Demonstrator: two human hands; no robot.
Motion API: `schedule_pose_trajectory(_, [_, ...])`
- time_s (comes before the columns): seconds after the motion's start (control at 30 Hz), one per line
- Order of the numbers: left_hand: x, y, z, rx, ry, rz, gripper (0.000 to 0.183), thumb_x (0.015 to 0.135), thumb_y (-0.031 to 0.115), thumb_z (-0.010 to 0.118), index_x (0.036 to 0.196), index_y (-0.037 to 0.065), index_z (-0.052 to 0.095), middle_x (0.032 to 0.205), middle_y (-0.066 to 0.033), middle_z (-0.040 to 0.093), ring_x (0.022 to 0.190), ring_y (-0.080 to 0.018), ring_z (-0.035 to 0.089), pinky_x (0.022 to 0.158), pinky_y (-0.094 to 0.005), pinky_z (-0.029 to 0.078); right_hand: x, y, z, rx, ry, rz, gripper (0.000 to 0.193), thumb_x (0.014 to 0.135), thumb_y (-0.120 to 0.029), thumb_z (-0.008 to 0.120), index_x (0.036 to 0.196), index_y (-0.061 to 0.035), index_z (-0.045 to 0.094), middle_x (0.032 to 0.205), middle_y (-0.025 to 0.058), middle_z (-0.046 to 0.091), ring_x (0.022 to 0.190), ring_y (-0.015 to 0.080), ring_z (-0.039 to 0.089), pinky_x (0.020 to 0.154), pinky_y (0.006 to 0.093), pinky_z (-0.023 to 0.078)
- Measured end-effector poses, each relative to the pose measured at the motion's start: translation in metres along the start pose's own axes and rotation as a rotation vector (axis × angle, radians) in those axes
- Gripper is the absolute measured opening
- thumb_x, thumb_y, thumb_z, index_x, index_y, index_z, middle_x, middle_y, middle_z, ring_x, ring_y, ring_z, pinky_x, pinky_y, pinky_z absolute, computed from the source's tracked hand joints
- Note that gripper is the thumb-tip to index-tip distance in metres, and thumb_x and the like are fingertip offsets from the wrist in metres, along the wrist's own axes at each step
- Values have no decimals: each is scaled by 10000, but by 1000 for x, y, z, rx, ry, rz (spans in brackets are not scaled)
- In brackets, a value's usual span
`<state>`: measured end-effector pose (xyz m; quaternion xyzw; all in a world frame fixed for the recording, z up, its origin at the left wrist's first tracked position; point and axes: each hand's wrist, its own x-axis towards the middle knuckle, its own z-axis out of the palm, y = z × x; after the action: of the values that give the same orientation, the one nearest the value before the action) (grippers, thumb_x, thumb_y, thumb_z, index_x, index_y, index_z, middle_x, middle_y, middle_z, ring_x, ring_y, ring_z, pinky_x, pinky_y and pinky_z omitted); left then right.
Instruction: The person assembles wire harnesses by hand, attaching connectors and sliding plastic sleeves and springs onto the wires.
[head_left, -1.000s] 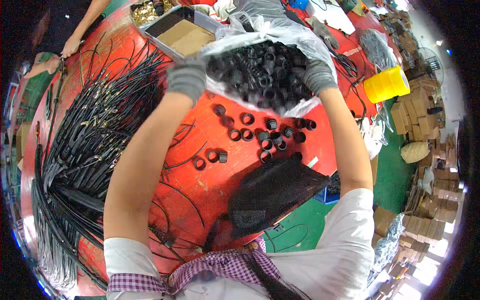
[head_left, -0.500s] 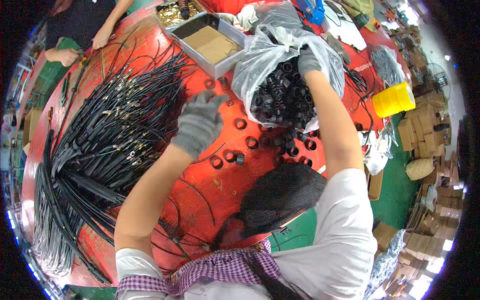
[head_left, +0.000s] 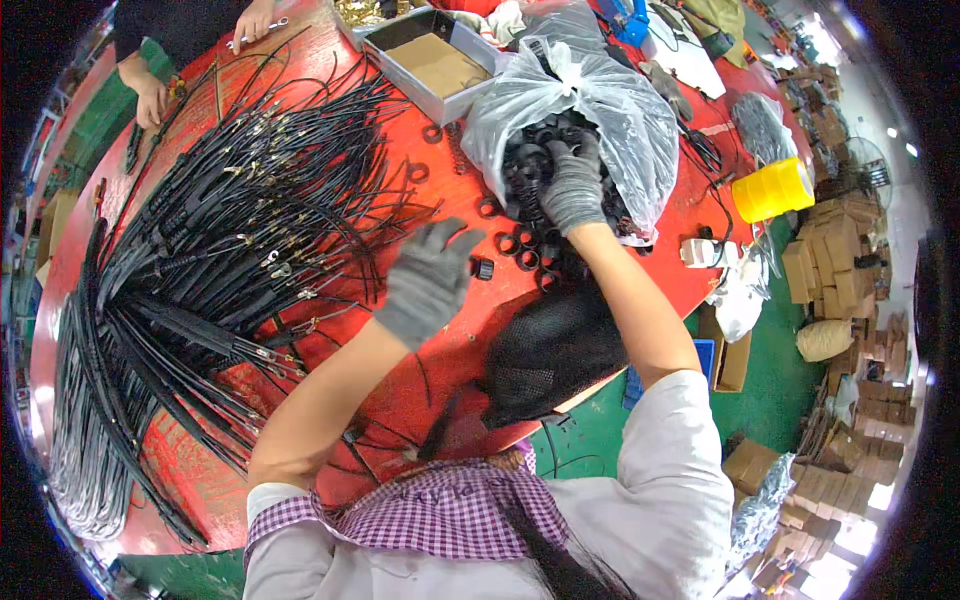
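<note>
Both my hands wear grey gloves. My right hand (head_left: 575, 185) is at the mouth of a clear plastic bag (head_left: 635, 150), with its fingers apart among the black plastic rings (head_left: 530, 170) inside. Its fingertips are partly lost against the dark rings. Over the red table, my left hand (head_left: 428, 283) hovers with fingers spread and nothing in it. A small black ribbed cap (head_left: 483, 268) lies just beside its fingers. Several loose black rings (head_left: 526, 258) have spilled below the bag. To the left of that hand spreads a big bundle of black cables (head_left: 250, 200) with metal ends.
A grey box (head_left: 440, 100) with a cardboard bottom stands behind the bag. Black mesh (head_left: 550, 350) covers something at the table's near edge. Yellow tape rolls (head_left: 772, 190) sit at the right. At the far left, another person's hand (head_left: 255, 20) holds a wrench (head_left: 262, 33).
My right hand has moved from the bag's right rim left and down to the rings in its mouth. My left hand has shifted right and down, still empty. The view has shifted slightly.
</note>
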<state>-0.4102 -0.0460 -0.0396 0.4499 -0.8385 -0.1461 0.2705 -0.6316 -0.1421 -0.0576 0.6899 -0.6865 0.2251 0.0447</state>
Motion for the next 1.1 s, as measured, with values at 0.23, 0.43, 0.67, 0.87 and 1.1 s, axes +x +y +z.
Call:
schedule_pose_trajectory(0.23, [57, -15, 43, 507, -58, -10, 549, 712, 203, 554, 1240, 153, 412, 1320, -78, 349, 1095, -264, 426, 896, -458, 342, -56, -37, -3, 164, -82, -196, 566, 684, -103, 601, 1222, -136, 429, 1220, 254, 354, 1042, 412, 445, 885, 413, 404])
schedule_pose_trajectory(0.43, [4, -61, 49, 207, -198, -136, 387, 784, 178, 480, 1170, 154, 462, 1196, -78, 461, 1049, -273, 483, 853, -428, 397, -79, -46, -7, -5, -230, -408, 630, 696, -85, 595, 1276, -214, 388, 1256, 235, 334, 1070, 413, 432, 893, 431, 403])
schedule_pose_trajectory(0.67, [-48, -66, 29, -59, -14, -195, 303, 774, 84, 536, 1076, 66, 518, 1013, -169, 536, 919, -326, 536, 797, -393, 442, -60, -30, -40, 269, -119, -451, 588, 661, -159, 689, 1200, -87, 465, 1199, 167, 466, 1102, 295, 459, 906, 385, 395])
schedule_pose_trajectory(0.87, [-48, -52, 28, -419, 147, -350, 328, 771, 164, 587, 1073, 47, 529, 1073, -170, 539, 1022, -306, 507, 887, -361, 403, -24, 58, -11, -231, -137, -22, 326, 748, -258, 608, 1026, -90, 581, 950, 165, 605, 905, 331, 565, 796, 401, 442])
schedule_pose_trajectory(1.1, [-105, -64, -20, -368, 222, -452, 246, 779, 107, 559, 1022, 70, 570, 985, -135, 577, 911, -275, 562, 796, -340, 452, -20, 16, -47, 514, 166, -98, 186, 794, -132, 592, 951, -40, 551, 858, 120, 598, 798, 234, 570, 713, 319, 447])
